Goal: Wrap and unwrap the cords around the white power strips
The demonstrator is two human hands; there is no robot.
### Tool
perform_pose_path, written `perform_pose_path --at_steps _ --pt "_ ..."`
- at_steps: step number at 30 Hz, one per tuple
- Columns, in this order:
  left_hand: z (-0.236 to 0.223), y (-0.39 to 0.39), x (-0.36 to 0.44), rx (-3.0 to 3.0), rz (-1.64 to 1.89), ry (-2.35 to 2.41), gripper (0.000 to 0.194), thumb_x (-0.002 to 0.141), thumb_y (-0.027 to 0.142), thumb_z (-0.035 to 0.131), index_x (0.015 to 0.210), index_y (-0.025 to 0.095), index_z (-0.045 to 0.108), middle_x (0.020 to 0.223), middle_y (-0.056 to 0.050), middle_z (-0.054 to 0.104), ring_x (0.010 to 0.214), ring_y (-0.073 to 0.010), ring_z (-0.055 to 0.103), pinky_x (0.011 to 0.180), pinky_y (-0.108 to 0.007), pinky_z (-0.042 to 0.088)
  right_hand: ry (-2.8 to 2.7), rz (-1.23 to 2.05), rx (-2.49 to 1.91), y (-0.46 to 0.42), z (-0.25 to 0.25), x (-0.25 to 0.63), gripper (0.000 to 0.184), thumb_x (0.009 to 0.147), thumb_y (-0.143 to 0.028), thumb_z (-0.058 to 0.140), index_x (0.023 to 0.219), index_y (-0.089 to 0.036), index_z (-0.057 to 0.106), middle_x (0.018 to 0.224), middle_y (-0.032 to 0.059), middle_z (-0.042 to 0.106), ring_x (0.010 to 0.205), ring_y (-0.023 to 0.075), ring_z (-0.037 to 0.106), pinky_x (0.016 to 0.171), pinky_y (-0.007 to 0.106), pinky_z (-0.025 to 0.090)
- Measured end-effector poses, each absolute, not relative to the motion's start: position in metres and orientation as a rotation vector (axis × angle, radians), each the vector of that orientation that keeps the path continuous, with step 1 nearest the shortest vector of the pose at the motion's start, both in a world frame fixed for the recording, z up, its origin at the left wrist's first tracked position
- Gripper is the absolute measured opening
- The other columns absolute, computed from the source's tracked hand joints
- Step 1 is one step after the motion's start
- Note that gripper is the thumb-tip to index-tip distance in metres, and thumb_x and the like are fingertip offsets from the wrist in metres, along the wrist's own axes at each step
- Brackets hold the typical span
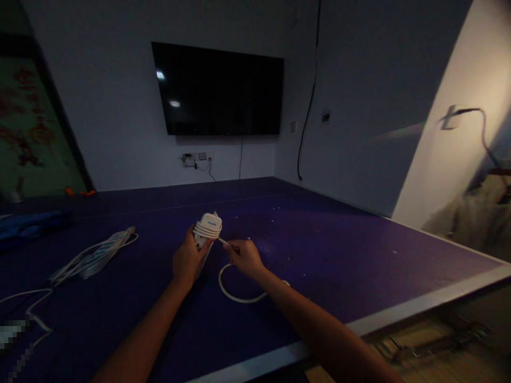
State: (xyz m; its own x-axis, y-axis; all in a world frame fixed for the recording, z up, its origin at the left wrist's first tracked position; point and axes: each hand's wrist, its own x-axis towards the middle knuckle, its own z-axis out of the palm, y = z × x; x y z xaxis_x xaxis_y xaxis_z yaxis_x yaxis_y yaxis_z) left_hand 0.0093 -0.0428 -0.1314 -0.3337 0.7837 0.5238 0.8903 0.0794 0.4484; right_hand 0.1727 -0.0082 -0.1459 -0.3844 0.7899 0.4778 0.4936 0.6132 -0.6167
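My left hand [187,260] is wrapped around a white power strip [207,226], held tilted up above a dark blue table [339,255]. White cable is wound in several turns around the strip's upper end. My right hand [244,257] pinches the loose white cable [235,295] just right of the strip. The rest of that cable lies in a loop on the table below my right wrist.
A second white power strip with its cable [96,255] lies on the table to the left. A blue object [27,223] sits at the far left. A dark wall-mounted screen [219,90] hangs ahead. The table's white-edged rim [419,303] runs along the right.
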Motion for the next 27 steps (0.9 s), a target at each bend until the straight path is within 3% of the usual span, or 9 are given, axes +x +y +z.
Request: perform_pose_path --at_steps 9,16,22,27 --pt "-0.131 -0.035 0.003 -1.824 -1.063 -2.198 0.082 0.08 0.063 0.037 0.141 0.012 0.022 0.107 -0.018 0.065 0.094 -0.027 0.064 0.073 -0.032 0.044 -2.216 0.039 -1.105 -0.008 -0.144 0.178 0.033 0.09 -0.037 0.041 0.075 -0.02 0.065 0.068 0.0038 0.066 0.061 0.0123 0.056 0.052 0.024 0.02" --pt "-0.131 -0.034 0.0 -1.858 -1.176 -2.233 0.089 0.078 0.064 0.038 0.143 0.009 0.013 0.108 -0.019 0.064 0.096 -0.0295 0.063 0.072 -0.033 0.044 -2.246 -0.033 -1.106 -0.014 -0.141 0.178 0.034 0.091 -0.036 0.038 0.078 -0.02 0.065 0.072 0.0037 0.068 0.063 0.0119 0.059 0.053 0.024 0.022" --pt "-0.135 -0.037 -0.001 -1.774 -1.389 -2.228 0.07 0.075 0.064 0.045 0.125 0.014 0.041 0.101 -0.015 0.066 0.088 -0.0272 0.065 0.067 -0.031 0.046 -2.245 -0.042 -1.095 -0.018 -0.138 0.177 0.033 0.091 -0.035 0.038 0.079 -0.02 0.065 0.074 0.0041 0.069 0.064 0.0124 0.06 0.053 0.025 0.022" --pt "-0.136 -0.035 -0.002 -1.824 -1.405 -2.152 0.064 0.078 0.059 0.046 0.126 0.018 0.042 0.103 -0.012 0.067 0.091 -0.0251 0.064 0.071 -0.03 0.046 -2.249 -0.03 -1.092 -0.017 -0.138 0.178 0.032 0.092 -0.034 0.038 0.081 -0.02 0.065 0.075 0.0039 0.069 0.065 0.0125 0.06 0.054 0.024 0.023"
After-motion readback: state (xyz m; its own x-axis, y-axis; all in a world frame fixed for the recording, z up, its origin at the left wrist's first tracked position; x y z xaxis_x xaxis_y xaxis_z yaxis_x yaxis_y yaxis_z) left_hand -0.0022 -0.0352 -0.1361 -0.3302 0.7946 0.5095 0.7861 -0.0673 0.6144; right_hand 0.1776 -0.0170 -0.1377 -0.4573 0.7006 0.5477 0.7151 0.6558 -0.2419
